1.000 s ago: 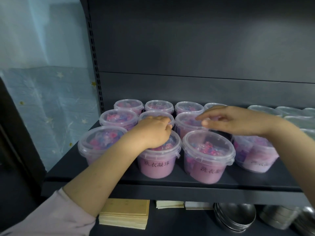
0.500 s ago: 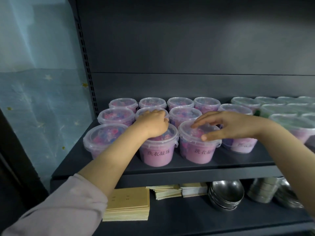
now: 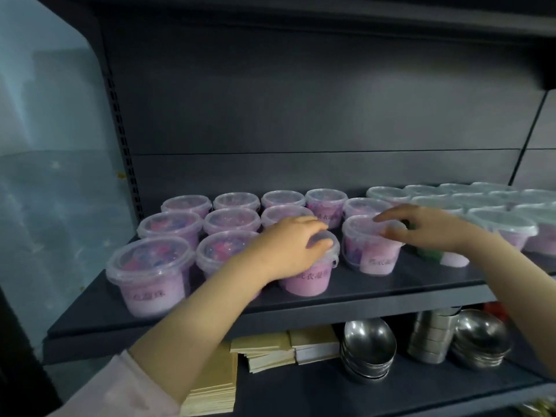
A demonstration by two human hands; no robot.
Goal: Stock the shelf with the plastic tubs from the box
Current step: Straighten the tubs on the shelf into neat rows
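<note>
While our left hand (image 3: pixel 290 246) lies palm down over the clear lid of a pink tub (image 3: pixel 307 282) in the front row, fingers curled around the rim and thumb on the near right edge, our right hand (image 3: pixel 421 225) reaches in from the right with its fingers spread and loose over the lid of the next pink tub (image 3: pixel 371 251). We think the fingertips (image 3: pixel 388 233) touch that lid, though blur there keeps us from being sure; nothing is closed in that hand.

Both tubs stand upright on the dark grey shelf (image 3: pixel 376 285), near its front edge and just beside each other. To their left stand two more front-row tubs, the nearest being the corner tub (image 3: pixel 150 275), and behind them further rows of the same lidded pink tubs (image 3: pixel 231 219) run back toward the shelf's rear panel. To the right, behind our right wrist, a group of tubs with whitish lids (image 3: pixel 505 222) fills the rest of the shelf; one of these shows green at its base.

On the lower shelf (image 3: pixel 391 395) sit stacks of tan paper envelopes (image 3: pixel 210 386), a stack of steel bowls (image 3: pixel 368 347), and more metal dishes (image 3: pixel 478 341) further right. A pale pink sleeve (image 3: pixel 120 392) covers our left forearm near the bottom edge.
</note>
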